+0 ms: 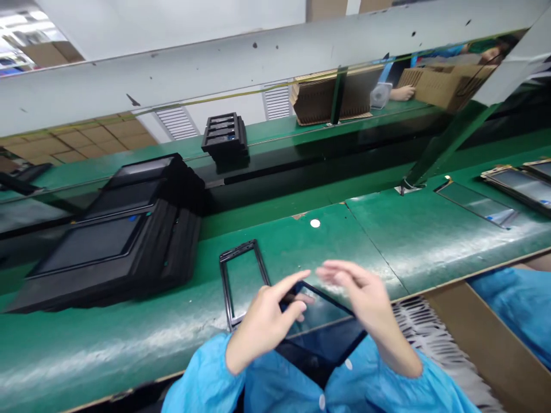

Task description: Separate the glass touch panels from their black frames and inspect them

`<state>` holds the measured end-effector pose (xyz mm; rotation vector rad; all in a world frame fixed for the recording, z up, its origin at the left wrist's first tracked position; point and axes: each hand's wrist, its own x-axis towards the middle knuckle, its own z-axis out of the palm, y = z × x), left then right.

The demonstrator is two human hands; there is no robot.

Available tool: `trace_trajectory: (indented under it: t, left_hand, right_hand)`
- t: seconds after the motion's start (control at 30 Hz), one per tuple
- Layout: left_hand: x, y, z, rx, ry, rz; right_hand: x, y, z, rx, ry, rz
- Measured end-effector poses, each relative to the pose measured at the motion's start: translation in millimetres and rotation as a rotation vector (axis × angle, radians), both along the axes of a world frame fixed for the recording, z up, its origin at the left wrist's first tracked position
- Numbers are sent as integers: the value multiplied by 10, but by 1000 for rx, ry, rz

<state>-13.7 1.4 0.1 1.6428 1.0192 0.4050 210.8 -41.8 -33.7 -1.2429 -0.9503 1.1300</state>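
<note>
A dark glass panel with a black border (329, 338) lies in front of me, across the near edge of the green bench and partly over my lap. My left hand (269, 312) is over its left corner, thumb and index finger spread apart; its other fingers are partly hidden, so contact with the glass is unclear. My right hand (364, 289) is just above the panel's far right side, fingers stretched out and slightly blurred, with nothing visible in them. Left of the panel, a thin black rectangular frame (227, 287) lies flat on the bench, its lower end behind my left hand.
Stacked black trays (167, 241) with panels stand at left, a smaller tray stack (224, 135) behind. A post (447, 143) rises at right, near a loose glass panel (476, 201) and more panels (520, 186). A cardboard box (469, 327) is at lower right. Co-workers' blue sleeves show.
</note>
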Motion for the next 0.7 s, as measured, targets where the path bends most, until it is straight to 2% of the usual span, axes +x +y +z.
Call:
trace_trajectory:
  t: [0.07,0.17,0.23,0.37,0.43,0.53,0.6,0.63,0.7]
  left_hand:
    - [-65,29,-94,-143,-118,150]
    - [-149,28,-239,-220,-283,320]
    - [-164,1,-299,-211,-344,375]
    - [-139,-71,-317,-202,-354,409]
    - [-128,-86,-273,-85,-303,410]
    - [-104,-48,-141,387,-75,370]
    - [-77,19,-31,667,94,195]
    - [-61,59,19,734,146,76]
    - [-32,136,91,755,176,-115]
  right_hand:
    - [184,-14,-92,-24,11,-146]
    - [372,-104,-235,-133,42,-50]
    - [388,-183,-285,-156,90,-2]
    - [299,-281,-242,-138,80,-102]
    - [263,-290,-184,-162,55,-129]
    - [227,-284,-112,-169,29,-126]
    - [204,-282,-77,-162,27,-113]
    - [192,-284,-61,-163,28,-108]
    - [170,-295,-30,-181,24,-101]
